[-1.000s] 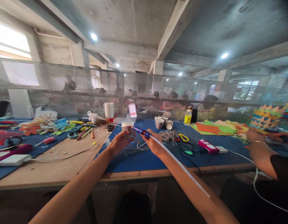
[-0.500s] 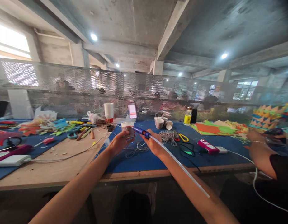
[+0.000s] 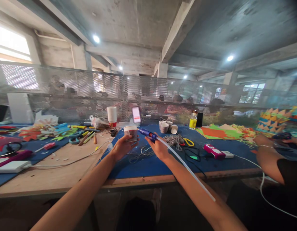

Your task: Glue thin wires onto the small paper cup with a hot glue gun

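Showing white on top, the cup [image 3: 130,131] looks greyish-brown below.

Off to the right, a yellow-labelled bottle [image 3: 193,122] stood just beside a dark slab [image 3: 199,119], possibly a phone; and there were orange and green sheets [image 3: 215,132], loosely piled! Nearer, a magenta block [image 3: 214,151] met a white plug [image 3: 227,154]. Across the back ran a perforated screen [image 3: 109,85], and far left, a pale panel [image 3: 19,108] stood upright.
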Tool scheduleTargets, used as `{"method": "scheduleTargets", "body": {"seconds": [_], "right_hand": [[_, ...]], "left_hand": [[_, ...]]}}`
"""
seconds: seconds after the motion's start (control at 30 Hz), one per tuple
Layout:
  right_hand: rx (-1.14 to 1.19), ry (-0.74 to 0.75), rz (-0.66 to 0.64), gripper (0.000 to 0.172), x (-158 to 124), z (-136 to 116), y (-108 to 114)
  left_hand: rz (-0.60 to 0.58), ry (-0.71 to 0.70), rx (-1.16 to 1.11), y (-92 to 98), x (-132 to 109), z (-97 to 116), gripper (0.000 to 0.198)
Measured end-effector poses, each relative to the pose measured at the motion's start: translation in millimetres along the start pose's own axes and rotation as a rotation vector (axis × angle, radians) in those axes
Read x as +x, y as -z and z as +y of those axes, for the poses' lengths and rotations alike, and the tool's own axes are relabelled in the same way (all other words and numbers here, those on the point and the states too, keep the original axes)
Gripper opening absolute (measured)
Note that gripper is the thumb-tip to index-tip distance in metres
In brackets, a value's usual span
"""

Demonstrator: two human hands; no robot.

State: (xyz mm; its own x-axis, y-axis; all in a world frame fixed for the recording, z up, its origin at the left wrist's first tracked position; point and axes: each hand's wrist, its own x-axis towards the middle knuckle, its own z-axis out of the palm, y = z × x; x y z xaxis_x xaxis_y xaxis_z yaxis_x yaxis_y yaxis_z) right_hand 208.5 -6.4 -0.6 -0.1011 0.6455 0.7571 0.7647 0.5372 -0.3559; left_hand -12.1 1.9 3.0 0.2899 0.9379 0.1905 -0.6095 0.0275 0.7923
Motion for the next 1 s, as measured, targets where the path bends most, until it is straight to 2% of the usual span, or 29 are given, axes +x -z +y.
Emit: {"method": "scheduleTargets", "body": {"seconds": [0.13, 0.2, 0.27, 0.33, 0.5, 0.77, 0.9, 1.0], "right_hand": [[0.373, -0.22, -0.071, 0.035, 9.5, 4.7, 0.9], [0.513, -0.332, -0.12, 0.031, 14.5, 8.8, 0.7], [0.575, -0.461, -0.184, 0.019, 18.7, 13.6, -1.3], [0.577, -0.511, -0.242, 0.014, 21.9, 18.5, -4.8], [0.503, -0.541, -0.361, 0.021, 27.0, 27.8, -14.9], [0.165, -0.507, -0.442, 0.031, 35.5, 38.9, -27.4], [0.017, -0.46, -0.445, 0.047, 31.3, 39.9, -30.6], [-0.049, -0.407, -0.428, 0.048, 24.3, 34.7, -30.7]], "left_hand": [[0.064, -0.01, 0.009, -2.8, -1.8, 1.8, 0.03], [0.08, -0.022, 0.012, -3.6, -2.5, 2.2, 0.031], [0.08, -0.03, 0.006, -3.8, -2.7, 2.3, 0.03], [0.073, -0.033, -0.003, -3.8, -2.7, 2.5, 0.029], [0.076, -0.035, 0.003, -5.0, -3.4, 3.1, 0.026], [0.102, -0.034, 0.036, -4.9, -2.9, 3.3, 0.024], [0.104, -0.039, 0.031, -5.0, -2.8, 2.9, 0.021], [0.095, -0.043, 0.02, -5.8, -3.3, 3.0, 0.023]]}}
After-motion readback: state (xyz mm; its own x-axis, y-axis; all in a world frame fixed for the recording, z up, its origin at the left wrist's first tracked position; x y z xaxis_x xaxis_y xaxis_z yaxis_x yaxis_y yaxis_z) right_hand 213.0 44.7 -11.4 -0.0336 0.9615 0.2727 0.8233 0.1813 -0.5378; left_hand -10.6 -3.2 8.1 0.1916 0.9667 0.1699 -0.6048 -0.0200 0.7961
